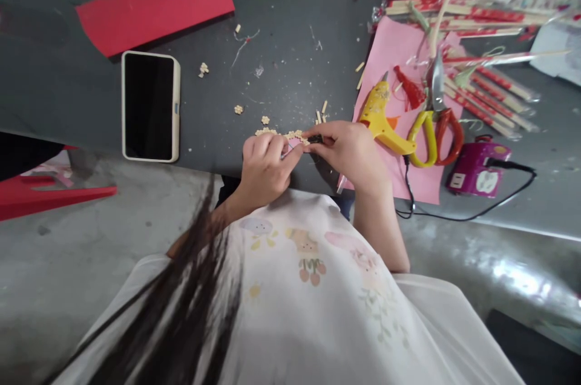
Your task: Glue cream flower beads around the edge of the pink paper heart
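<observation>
Near the table's front edge, my left hand point(269, 166) has its fingers curled on a small craft piece point(296, 135) made of pale wooden slices, with a pink part below them. My right hand point(351, 149) pinches at the piece's right end, where a small dark part point(315, 139) shows between thumb and fingers. What that dark part is, I cannot make out. Just beyond my left hand lie a small flower-shaped cluster point(265, 120) and another cluster point(238, 109). A few short cut sticks point(321, 114) lie just beyond my right hand.
A phone point(150, 106) and a red card strip point(157, 6) are at left. On pink paper point(385, 46) at right lie a yellow glue gun point(381, 115) and scissors point(436, 118). A purple corded box point(480, 168) and packaged chopsticks point(490, 16) are further right.
</observation>
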Demonstrator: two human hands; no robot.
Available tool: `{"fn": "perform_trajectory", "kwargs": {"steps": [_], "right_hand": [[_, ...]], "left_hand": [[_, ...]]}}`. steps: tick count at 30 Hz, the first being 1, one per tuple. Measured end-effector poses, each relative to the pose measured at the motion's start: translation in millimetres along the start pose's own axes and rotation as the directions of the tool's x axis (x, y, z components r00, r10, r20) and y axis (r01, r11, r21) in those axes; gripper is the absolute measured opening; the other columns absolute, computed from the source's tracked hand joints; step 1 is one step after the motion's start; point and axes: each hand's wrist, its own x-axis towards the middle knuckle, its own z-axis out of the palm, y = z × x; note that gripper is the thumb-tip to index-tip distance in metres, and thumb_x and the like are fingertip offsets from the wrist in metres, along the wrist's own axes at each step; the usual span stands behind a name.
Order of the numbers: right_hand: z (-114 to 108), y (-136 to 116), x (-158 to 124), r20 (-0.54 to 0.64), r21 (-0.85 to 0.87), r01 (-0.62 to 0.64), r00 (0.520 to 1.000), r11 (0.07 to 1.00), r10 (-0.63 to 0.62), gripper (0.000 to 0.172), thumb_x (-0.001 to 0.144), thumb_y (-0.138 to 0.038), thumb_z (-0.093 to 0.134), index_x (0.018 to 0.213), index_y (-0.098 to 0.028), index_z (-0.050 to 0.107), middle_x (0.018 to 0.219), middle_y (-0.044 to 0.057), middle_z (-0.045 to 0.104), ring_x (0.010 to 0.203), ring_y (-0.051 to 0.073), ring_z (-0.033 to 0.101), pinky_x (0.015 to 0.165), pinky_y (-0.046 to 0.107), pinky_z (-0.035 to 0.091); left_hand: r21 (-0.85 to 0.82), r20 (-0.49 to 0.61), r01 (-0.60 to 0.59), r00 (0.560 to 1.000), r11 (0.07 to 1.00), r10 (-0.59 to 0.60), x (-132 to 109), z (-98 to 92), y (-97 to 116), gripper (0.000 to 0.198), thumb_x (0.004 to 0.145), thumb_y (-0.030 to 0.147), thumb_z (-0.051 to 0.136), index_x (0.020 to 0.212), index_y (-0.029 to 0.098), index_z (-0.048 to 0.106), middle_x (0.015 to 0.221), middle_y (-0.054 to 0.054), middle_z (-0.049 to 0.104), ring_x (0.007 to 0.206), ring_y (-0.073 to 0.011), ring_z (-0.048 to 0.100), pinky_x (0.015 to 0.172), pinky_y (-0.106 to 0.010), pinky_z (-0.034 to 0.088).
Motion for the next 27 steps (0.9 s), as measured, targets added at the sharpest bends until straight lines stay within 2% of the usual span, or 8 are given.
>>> {"fn": "perform_trajectory", "kwargs": {"steps": [5, 12, 19, 24, 27], "right_hand": [[-1.9, 2.4, 0.1, 0.014, 0.003, 0.030, 0.999, 1.000, -0.030, 0.023, 0.084, -0.024, 0.069, 0.106, -0.026, 0.076, 0.090, 0.003, 0.075, 0.074, 0.018, 0.064, 0.065, 0.029, 0.044], [-4.7, 2.0, -0.5, 0.034, 0.003, 0.045, 0.998, 0.999, -0.045, 0.027, 0.085, -0.020, 0.063, 0.108, -0.027, 0.076, 0.094, 0.004, 0.077, 0.077, 0.020, 0.066, 0.071, 0.032, 0.048], [-3.2, 2.1, 0.7, 0.020, 0.024, 0.014, 1.000, 1.000, -0.015, 0.024, 0.084, -0.021, 0.066, 0.105, -0.026, 0.077, 0.091, 0.003, 0.077, 0.075, 0.018, 0.065, 0.070, 0.030, 0.047], [-2.4, 1.9, 2.0, 0.007, 0.038, -0.013, 1.000, 0.999, 0.013, 0.023, 0.081, -0.020, 0.068, 0.102, -0.026, 0.078, 0.085, 0.001, 0.075, 0.072, 0.016, 0.063, 0.067, 0.029, 0.044], [-2.1, 1.8, 2.3, -0.001, 0.047, -0.021, 1.000, 0.999, 0.021, 0.023, 0.080, -0.019, 0.069, 0.100, -0.025, 0.078, 0.081, 0.001, 0.073, 0.069, 0.015, 0.061, 0.065, 0.028, 0.043]], "left_hand": [[0.049, -0.047, -0.038, 0.998, 0.998, 0.041, -0.6, -0.2, 1.7, 0.035, 0.093, 0.022, 0.044, 0.121, 0.024, 0.065, 0.091, -0.009, 0.063, 0.092, -0.0253, 0.053, 0.081, -0.041, 0.035], [0.047, -0.018, -0.028, 0.999, 0.998, 0.029, -2.1, -0.8, 2.6, 0.036, 0.093, 0.024, 0.044, 0.124, 0.025, 0.063, 0.095, -0.010, 0.064, 0.096, -0.0262, 0.052, 0.083, -0.042, 0.034], [0.051, -0.114, -0.038, 0.993, 0.998, 0.043, -5.7, 2.7, 3.4, 0.033, 0.092, 0.023, 0.047, 0.117, 0.024, 0.067, 0.087, -0.006, 0.065, 0.092, -0.0233, 0.052, 0.082, -0.040, 0.031], [0.004, -0.241, -0.127, 0.963, 0.992, 0.124, -13.9, 6.5, 1.4, 0.025, 0.091, 0.018, 0.048, 0.097, 0.022, 0.071, 0.079, -0.004, 0.065, 0.083, -0.0199, 0.052, 0.082, -0.038, 0.034], [-0.017, -0.281, -0.162, 0.948, 0.987, 0.151, -19.4, 8.2, 0.4, 0.022, 0.089, 0.017, 0.048, 0.093, 0.022, 0.069, 0.077, -0.002, 0.065, 0.082, -0.0196, 0.052, 0.082, -0.037, 0.036]]}}
